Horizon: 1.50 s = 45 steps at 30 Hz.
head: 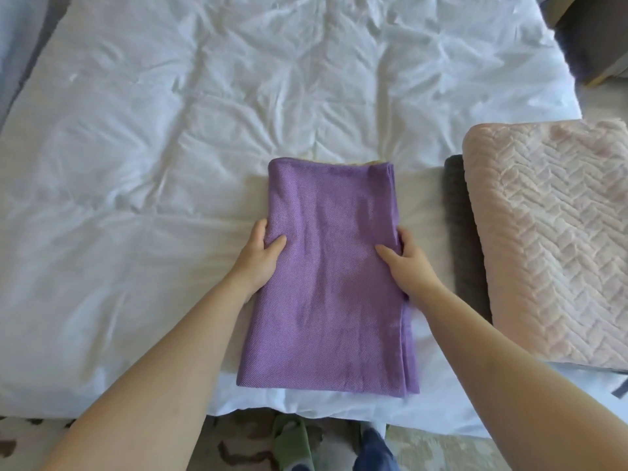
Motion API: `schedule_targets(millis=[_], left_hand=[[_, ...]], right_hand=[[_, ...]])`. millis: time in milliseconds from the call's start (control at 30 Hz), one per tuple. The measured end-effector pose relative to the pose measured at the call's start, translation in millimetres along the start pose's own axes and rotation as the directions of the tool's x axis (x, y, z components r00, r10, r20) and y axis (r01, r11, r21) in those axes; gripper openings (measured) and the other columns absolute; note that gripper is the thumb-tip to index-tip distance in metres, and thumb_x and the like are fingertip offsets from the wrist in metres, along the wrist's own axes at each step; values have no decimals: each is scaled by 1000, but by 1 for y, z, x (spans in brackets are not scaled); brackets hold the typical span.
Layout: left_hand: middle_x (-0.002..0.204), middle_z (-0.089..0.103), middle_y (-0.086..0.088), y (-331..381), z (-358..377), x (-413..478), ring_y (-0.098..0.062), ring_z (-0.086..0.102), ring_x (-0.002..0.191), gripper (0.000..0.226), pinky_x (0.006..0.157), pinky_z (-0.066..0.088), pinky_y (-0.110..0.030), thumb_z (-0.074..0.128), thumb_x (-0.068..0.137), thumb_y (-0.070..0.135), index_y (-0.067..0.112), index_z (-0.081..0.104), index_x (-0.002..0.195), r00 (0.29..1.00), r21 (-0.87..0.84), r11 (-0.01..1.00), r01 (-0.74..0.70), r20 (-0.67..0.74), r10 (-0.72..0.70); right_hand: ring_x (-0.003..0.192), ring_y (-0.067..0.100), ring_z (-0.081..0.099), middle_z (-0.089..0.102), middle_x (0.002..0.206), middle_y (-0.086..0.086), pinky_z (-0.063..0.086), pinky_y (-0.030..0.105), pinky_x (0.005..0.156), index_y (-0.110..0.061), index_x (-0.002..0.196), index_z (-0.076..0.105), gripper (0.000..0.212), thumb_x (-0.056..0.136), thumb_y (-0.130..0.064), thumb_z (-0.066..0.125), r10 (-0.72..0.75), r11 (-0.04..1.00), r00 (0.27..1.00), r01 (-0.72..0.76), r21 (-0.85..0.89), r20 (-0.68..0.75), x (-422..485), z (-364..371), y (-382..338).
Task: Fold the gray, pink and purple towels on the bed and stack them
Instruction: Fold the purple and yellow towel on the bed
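The purple towel (331,266) lies folded into a long rectangle on the white bed (136,164), near its front edge. My left hand (261,256) grips the towel's left edge, thumb on top and fingers tucked beneath. My right hand (404,260) grips the right edge the same way. To the right, the folded pink towel (550,232) with a raised chevron pattern lies on top of the gray towel (462,232), of which only a dark strip shows along the left side.
A crumpled white duvet covers the bed. A dark piece of furniture (591,39) stands at the top right beyond the bed. Patterned floor and a green slipper (292,443) show below the bed's front edge.
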<state>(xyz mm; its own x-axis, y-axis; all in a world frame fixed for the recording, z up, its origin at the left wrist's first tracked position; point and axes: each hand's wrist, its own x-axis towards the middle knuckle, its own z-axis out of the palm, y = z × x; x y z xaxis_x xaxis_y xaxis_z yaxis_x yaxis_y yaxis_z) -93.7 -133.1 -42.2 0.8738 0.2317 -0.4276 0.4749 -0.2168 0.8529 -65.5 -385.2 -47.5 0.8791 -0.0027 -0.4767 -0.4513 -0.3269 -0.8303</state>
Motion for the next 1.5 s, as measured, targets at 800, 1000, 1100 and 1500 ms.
schedule_targets(millis=[800, 1000, 1100, 1500], left_hand=[[122, 59, 16, 261, 148, -106, 2, 58, 109, 27, 92, 44, -19, 49, 97, 25, 45, 50, 115, 874, -328, 873, -361, 206, 440], [134, 52, 4, 224, 250, -64, -10, 54, 112, 39, 92, 39, -22, 47, 99, 23, 26, 37, 137, 980, -228, 965, -130, 115, 159], [127, 55, -3, 194, 272, -52, -14, 52, 99, 45, 84, 37, -24, 51, 96, 34, 16, 38, 135, 994, -133, 985, 105, -25, -109], [111, 72, -3, 150, 259, -90, -19, 69, 98, 35, 91, 53, -39, 72, 82, 33, 22, 62, 114, 955, -192, 961, 201, 256, -149]], right_hand=[[97, 15, 62, 69, 100, -10, 46, 31, 90, -44, 94, 64, 31, 86, -14, 59, -296, 946, 884, 324, 18, -361, -123, -289, -132], [99, 14, 62, 66, 111, -7, 48, 30, 86, -36, 113, 60, 26, 89, -26, 61, -127, 985, 941, 156, 68, -315, -24, -347, -61], [105, 22, 59, 59, 121, 3, 52, 41, 84, -16, 131, 50, 51, 89, -41, 60, 72, 989, 975, -43, 140, -209, 16, -345, -15], [92, 10, 68, 71, 103, -4, 53, 19, 70, -20, 117, 58, 66, 62, -38, 87, 97, 995, 992, -97, -4, 78, -44, -347, 13]])
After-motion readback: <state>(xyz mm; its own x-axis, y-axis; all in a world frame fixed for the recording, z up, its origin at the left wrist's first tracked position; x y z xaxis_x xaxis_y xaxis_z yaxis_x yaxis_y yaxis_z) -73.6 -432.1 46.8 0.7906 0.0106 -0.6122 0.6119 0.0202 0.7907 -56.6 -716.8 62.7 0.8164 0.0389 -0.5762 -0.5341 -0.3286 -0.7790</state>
